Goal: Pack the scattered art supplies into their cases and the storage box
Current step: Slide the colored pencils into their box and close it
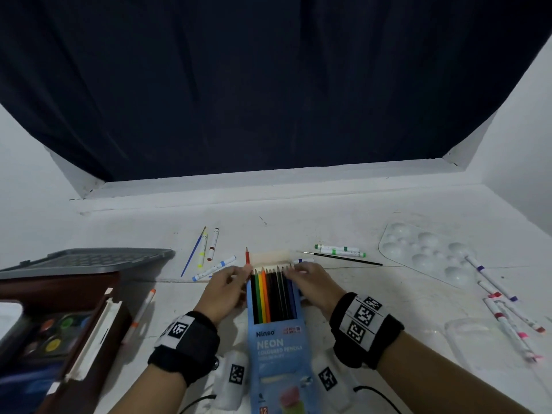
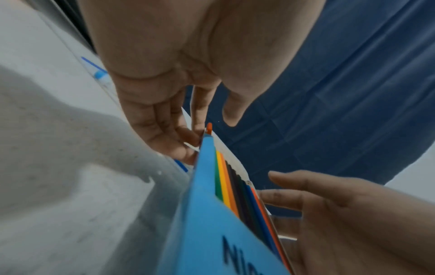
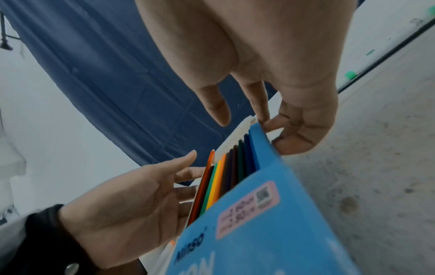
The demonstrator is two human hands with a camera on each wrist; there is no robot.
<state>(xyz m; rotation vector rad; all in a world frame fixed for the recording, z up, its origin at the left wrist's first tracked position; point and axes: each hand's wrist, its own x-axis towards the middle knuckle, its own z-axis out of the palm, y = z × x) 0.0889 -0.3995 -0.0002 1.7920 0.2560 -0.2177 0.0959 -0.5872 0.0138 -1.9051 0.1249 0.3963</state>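
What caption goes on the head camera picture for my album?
Both hands, left hand and right hand, steady the blue pencil box while a red pencil sticks out.

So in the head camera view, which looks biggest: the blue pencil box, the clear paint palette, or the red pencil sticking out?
1. Blue pencil box, though it lies nearest the camera.
2. Clear paint palette.
3. Red pencil, clearly smallest.

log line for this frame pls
step: boxing pencils | left hand: at red pencil | right hand: steadying pencil box | markers: still out
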